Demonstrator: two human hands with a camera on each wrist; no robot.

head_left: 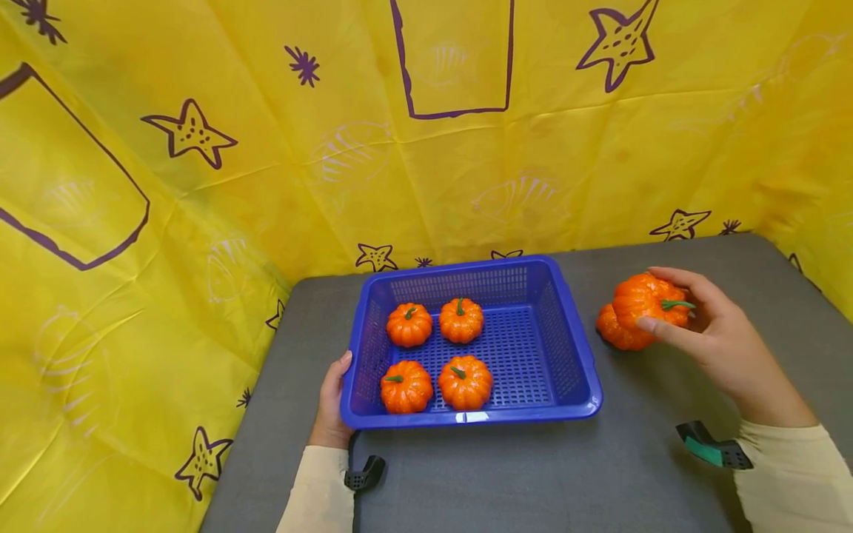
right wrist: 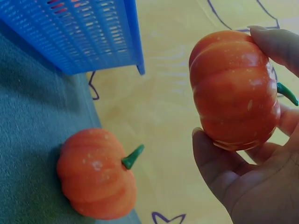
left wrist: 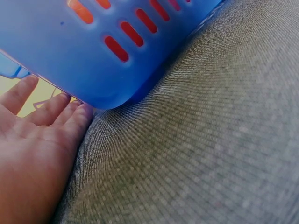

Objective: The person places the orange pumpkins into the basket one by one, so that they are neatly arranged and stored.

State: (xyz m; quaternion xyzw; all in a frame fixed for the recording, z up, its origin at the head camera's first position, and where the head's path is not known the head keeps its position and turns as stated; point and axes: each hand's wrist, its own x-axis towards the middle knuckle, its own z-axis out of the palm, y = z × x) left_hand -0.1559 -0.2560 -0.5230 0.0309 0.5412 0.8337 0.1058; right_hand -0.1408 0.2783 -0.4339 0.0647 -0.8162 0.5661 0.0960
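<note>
R hand (head_left: 716,337): 1 pumpkin (head_left: 649,300) | basket (head_left: 573,326): 4 | table (head_left: 600,474): 1

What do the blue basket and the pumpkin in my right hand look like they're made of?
Blue basket: moulded plastic, smooth with a slight sheen, walls pierced by even slots. Pumpkin held in the right hand: probably foam or plastic, glossy orange paint with pale flecks, so likely artificial.

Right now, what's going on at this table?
A person's right hand holds a small orange pumpkin lifted off the grey table, to the right of a blue basket. Another pumpkin lies on the table just beneath it. Four pumpkins already sit in the basket, two by two. The left hand rests flat against the basket's near left corner.
</note>
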